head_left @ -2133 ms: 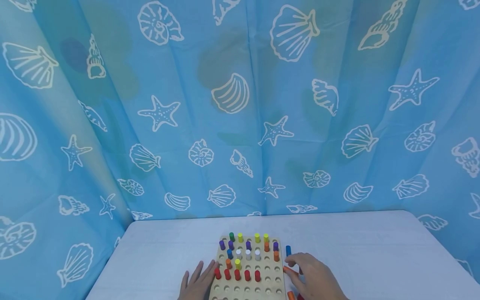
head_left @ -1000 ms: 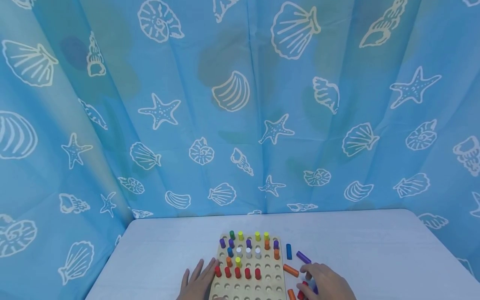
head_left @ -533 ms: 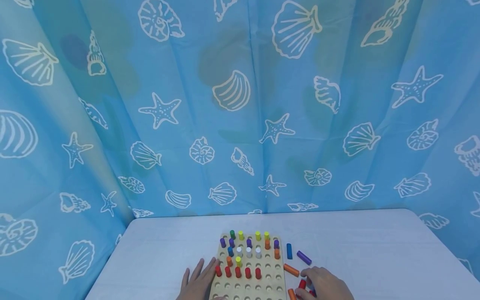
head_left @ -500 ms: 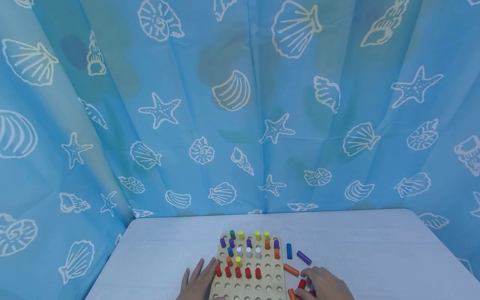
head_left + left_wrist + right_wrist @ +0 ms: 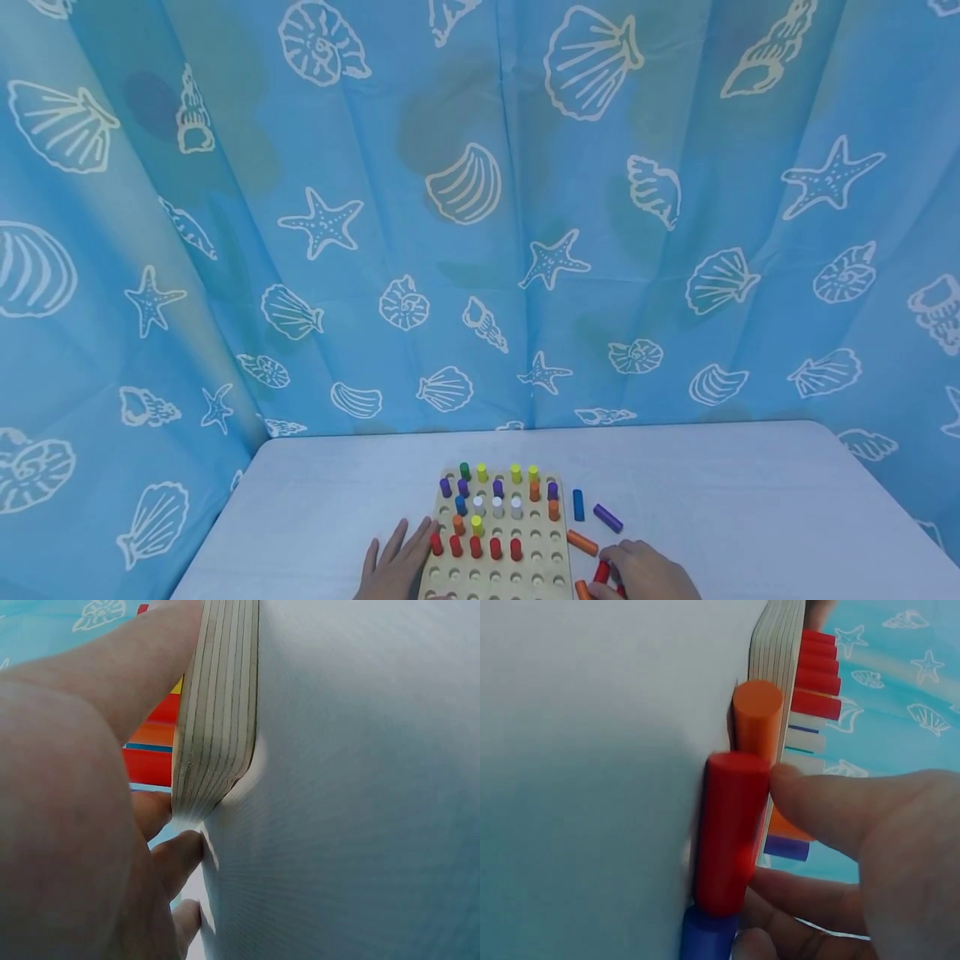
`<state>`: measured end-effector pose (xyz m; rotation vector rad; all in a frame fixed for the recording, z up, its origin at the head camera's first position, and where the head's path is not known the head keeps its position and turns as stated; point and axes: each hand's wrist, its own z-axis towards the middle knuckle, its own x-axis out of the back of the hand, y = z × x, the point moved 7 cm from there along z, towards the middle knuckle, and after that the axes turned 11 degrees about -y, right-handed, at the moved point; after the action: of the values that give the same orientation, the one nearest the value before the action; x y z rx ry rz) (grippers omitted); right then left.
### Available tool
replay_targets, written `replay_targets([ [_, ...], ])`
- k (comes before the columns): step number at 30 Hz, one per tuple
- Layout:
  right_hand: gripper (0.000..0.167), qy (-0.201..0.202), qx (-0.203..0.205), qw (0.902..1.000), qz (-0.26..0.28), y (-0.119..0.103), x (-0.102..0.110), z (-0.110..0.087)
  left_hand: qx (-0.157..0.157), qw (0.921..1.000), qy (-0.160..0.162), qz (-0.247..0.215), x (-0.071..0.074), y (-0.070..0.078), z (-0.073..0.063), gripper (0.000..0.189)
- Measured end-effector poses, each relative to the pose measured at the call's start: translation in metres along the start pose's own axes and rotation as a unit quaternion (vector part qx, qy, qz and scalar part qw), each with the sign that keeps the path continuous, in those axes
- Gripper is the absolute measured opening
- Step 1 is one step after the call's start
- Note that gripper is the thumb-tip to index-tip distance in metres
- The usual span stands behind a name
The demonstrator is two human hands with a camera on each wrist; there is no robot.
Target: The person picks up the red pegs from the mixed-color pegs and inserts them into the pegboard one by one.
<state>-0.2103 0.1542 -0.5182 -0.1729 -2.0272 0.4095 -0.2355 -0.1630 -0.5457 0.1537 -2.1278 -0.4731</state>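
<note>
A wooden pegboard (image 5: 536,575) lies on the table, with colored pegs standing in some holes. Along its left edge rests my left hand (image 5: 396,567), fingers spread. In the left wrist view the thumb lies over the board's layered side (image 5: 217,712), and the fingertips reach the table. To the right of the board, my right hand (image 5: 647,572) pinches a red peg (image 5: 731,832) between thumb and fingers, low at the table. An orange peg (image 5: 756,720) lies just beyond it and a blue-purple peg (image 5: 709,934) at its near end. Another red peg (image 5: 621,590) is mostly hidden by the hand.
Loose on the table right of the board lie a blue peg (image 5: 578,505), a purple peg (image 5: 608,518) and an orange peg (image 5: 582,543). A row of red pegs (image 5: 476,547) crosses the board. A blue shell-patterned curtain (image 5: 480,250) hangs behind the table.
My right hand has come down from beside the blue and orange pegs to the red pegs and closed its fingers on one. The left hand stays at the board's edge.
</note>
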Motion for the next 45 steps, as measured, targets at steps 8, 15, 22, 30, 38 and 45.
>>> replay_targets([
  [8,0.046,-0.002,-0.008,1.0000,-0.003,-0.006,0.001,0.000,0.006,1.0000,0.002,0.000,-0.001,0.000,0.001,0.114],
  [15,0.043,-0.001,-0.011,0.9997,0.021,-0.007,-0.001,0.001,0.010,0.9999,0.009,-0.003,-0.001,0.002,0.000,0.111],
  [22,0.045,0.004,-0.015,0.9989,0.045,-0.010,0.000,0.000,0.012,0.9999,0.008,-0.003,0.000,0.002,-0.001,0.112],
  [30,0.040,-0.009,-0.023,0.9981,0.057,-0.012,0.001,0.001,0.015,0.9998,0.009,-0.003,-0.002,0.003,0.000,0.110],
  [38,0.030,-0.001,-0.016,0.9975,0.069,-0.013,0.001,0.002,0.015,0.9998,0.012,0.001,-0.002,0.002,0.000,0.110],
  [45,0.024,0.016,0.011,0.9971,0.073,-0.017,0.006,0.000,0.012,0.9999,0.010,0.001,0.000,0.003,-0.001,0.111],
])
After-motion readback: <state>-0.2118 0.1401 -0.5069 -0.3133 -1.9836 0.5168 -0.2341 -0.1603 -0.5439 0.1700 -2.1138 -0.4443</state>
